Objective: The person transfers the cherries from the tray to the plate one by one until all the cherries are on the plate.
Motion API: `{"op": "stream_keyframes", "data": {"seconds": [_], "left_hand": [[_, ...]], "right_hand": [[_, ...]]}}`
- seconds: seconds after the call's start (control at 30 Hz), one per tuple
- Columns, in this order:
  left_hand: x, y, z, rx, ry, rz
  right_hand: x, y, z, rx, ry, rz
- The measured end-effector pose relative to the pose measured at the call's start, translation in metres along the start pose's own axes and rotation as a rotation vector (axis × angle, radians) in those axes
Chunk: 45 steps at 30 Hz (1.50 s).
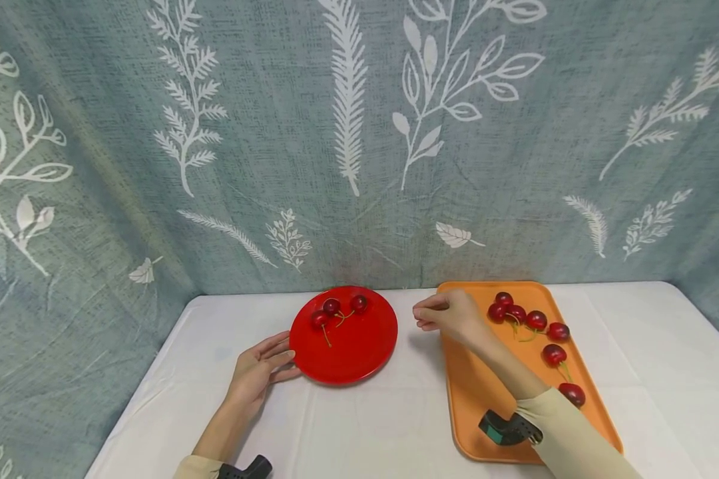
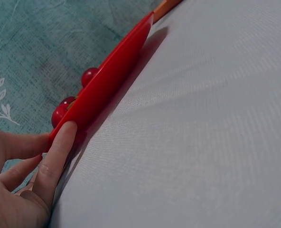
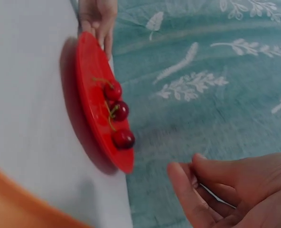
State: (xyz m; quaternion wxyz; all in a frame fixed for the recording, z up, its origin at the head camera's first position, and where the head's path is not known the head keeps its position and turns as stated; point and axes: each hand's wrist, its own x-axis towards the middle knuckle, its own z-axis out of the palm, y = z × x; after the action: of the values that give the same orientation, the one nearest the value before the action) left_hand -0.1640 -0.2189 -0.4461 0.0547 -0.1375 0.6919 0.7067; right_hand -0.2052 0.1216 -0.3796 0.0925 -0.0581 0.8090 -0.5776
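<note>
The left hand (image 1: pixel 256 374) pinches the left rim of the red plate (image 1: pixel 350 359), a light hold that should keep it steady and level; the right hand (image 1: pixel 452 316), thumb and fingertips drawn together with nothing visible between them, hovers between plate and orange tray (image 1: pixel 470 386), and pinching stems should spare the fruit. Three cherries (image 1: pixel 332 307) lie toward the plate's far side, between the hands; seven tray cherries (image 1: pixel 554 354) show to the right hand's right.

This is a curtained-off tabletop: a white-clothed table (image 1: pixel 383 426) backed and flanked by a teal curtain (image 1: pixel 275 133) printed with white leaves (image 1: pixel 349 86). What kind of room surrounds it cannot be told.
</note>
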Motion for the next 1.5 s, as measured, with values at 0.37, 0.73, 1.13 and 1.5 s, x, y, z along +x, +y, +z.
{"op": "stream_keyframes", "data": {"seconds": [0.37, 0.73, 1.13, 1.5], "left_hand": [[-0.001, 0.000, -0.002, 0.002, 0.007, 0.001], [-0.005, 0.003, -0.001, -0.001, 0.008, 0.006], [-0.002, 0.000, 0.001, 0.014, 0.026, -0.004], [-0.002, 0.000, 0.000, 0.000, 0.024, 0.003]], "right_hand": [[-0.015, 0.006, -0.035, -0.106, 0.035, 0.014], [-0.035, 0.030, -0.051, -0.098, 0.077, -0.035], [-0.064, 0.053, -0.088, -0.108, 0.126, -0.016], [-0.081, 0.059, -0.125, -0.393, 0.089, 0.064]]}}
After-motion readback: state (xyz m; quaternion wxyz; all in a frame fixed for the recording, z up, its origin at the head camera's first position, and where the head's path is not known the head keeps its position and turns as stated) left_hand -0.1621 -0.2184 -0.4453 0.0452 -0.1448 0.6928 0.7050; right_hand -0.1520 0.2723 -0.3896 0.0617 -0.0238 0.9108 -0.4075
